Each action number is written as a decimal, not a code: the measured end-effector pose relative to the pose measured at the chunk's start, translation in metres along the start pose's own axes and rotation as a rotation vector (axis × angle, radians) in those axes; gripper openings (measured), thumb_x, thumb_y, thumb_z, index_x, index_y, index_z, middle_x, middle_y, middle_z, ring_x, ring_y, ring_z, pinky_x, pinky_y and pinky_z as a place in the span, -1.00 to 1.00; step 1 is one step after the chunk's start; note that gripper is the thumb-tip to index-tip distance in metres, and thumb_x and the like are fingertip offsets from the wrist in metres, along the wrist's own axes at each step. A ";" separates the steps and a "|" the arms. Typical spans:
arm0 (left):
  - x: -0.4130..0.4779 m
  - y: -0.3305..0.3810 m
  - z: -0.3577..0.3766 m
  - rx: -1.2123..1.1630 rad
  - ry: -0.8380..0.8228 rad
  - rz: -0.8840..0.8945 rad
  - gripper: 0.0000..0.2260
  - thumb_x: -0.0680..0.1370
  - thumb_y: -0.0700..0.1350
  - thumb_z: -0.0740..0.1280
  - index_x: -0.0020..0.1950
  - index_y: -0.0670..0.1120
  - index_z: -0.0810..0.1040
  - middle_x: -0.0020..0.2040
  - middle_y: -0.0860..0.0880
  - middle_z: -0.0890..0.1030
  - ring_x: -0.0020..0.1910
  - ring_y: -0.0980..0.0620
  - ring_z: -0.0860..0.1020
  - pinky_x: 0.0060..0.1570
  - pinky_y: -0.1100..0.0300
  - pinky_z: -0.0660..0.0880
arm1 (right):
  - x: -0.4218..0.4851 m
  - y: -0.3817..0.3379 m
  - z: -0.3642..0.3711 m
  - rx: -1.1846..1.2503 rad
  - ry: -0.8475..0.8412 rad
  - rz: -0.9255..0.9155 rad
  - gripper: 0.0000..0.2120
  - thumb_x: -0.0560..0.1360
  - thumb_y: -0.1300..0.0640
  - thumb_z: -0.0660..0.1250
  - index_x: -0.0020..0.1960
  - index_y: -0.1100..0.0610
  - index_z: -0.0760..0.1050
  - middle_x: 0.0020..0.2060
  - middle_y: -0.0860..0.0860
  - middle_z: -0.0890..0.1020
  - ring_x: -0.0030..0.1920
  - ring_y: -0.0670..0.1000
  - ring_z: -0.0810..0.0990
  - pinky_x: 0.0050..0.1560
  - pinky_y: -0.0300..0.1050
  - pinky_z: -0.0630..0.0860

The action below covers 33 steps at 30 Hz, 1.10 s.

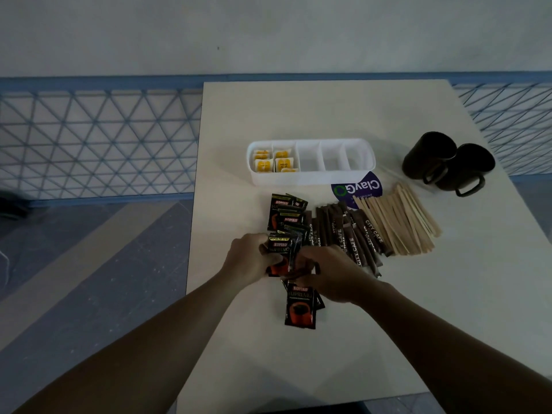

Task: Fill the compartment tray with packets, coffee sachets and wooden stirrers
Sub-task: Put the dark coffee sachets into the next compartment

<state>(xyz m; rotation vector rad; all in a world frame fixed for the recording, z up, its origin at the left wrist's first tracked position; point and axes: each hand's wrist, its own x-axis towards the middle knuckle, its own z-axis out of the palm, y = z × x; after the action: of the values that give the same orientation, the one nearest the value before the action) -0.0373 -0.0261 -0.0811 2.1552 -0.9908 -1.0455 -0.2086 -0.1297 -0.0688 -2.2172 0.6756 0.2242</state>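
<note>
Head view, left to right. The left hand is curled round a bunch of black coffee sachets, thumb on the front and fingers behind, just above the tabletop near its left edge. More of these sachets lie overlapping beyond the hands. One loose sachet lies flat below them, nearer the person.

Farther back, the white compartment tray has yellow packets standing in its two left compartments. The other three hold nothing.

The right hand meets the same bunch from the right, fingers curled onto its lower edge. Both hands are pinching the stack together, neither spread.

Handling, as a judgement:
- The sachets look light, thin and glossy, so they are slippery and likely to fan out or slide if held loosely.
- They are soft-filled and will flex, not break.
- Best hold is across the flat faces at mid-height, edges squared first, then dropped in upright.

Right of the hands, brown stick sachets lie in a rough row. They are narrow and bendy, best gathered as a bundle at the middle. Next come the wooden stirrers, fanned out. They are stiff, very light and snappable, so they should be gripped as a sheaf. Part of a blue sticker shows between them and the tray. Two dark mugs sit at far right.
</note>
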 end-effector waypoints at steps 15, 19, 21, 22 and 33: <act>0.006 0.022 -0.012 0.057 -0.134 -0.053 -0.50 0.53 -0.05 0.40 0.41 -0.10 0.33 0.17 -0.06 0.56 -0.06 0.06 0.54 -0.29 0.33 0.44 | 0.032 -0.003 -0.024 0.046 0.209 0.042 -0.72 0.51 0.20 0.43 0.20 0.10 0.53 0.04 0.01 0.62 -0.06 -0.04 0.62 -0.17 -0.20 0.59; 0.005 0.013 -0.002 0.203 -0.159 -0.034 -0.15 0.23 0.12 0.60 0.40 0.01 0.28 0.22 -0.05 0.46 0.16 -0.03 0.49 0.05 0.14 0.51 | 0.037 -0.001 -0.021 0.052 0.208 0.041 -0.74 0.51 0.20 0.42 0.19 0.10 0.52 0.06 0.04 0.62 -0.02 0.02 0.65 -0.10 0.00 0.67; 0.003 0.014 0.004 0.222 -0.129 -0.061 -0.16 0.26 0.07 0.61 0.43 0.00 0.26 0.24 -0.09 0.39 0.21 -0.10 0.46 0.10 0.14 0.44 | 0.039 -0.001 -0.020 0.060 0.205 0.033 -0.75 0.50 0.21 0.43 0.16 0.10 0.52 0.03 0.04 0.64 -0.04 0.01 0.66 -0.11 0.02 0.68; 0.001 0.015 0.006 0.233 -0.098 -0.072 -0.20 0.30 0.04 0.59 0.43 -0.02 0.26 0.24 -0.11 0.37 0.21 -0.11 0.45 0.06 0.16 0.39 | 0.040 -0.002 -0.019 0.062 0.205 0.028 -0.75 0.50 0.20 0.45 0.15 0.11 0.52 0.02 0.05 0.65 -0.05 0.00 0.66 -0.12 -0.02 0.68; 0.002 0.011 0.015 0.276 0.010 -0.071 -0.33 0.39 0.01 0.53 0.41 -0.03 0.31 0.21 -0.08 0.48 0.20 -0.06 0.48 0.16 0.06 0.45 | 0.039 0.002 -0.028 -0.068 0.238 0.096 -0.34 0.39 -0.01 0.54 0.40 0.14 0.40 0.26 0.06 0.48 0.16 -0.04 0.46 -0.01 -0.37 0.37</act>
<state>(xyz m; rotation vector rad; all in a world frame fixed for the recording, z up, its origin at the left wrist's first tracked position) -0.0526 -0.0358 -0.0822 2.4302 -1.1165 -0.9766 -0.1789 -0.1671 -0.0657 -2.3009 0.9165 0.0314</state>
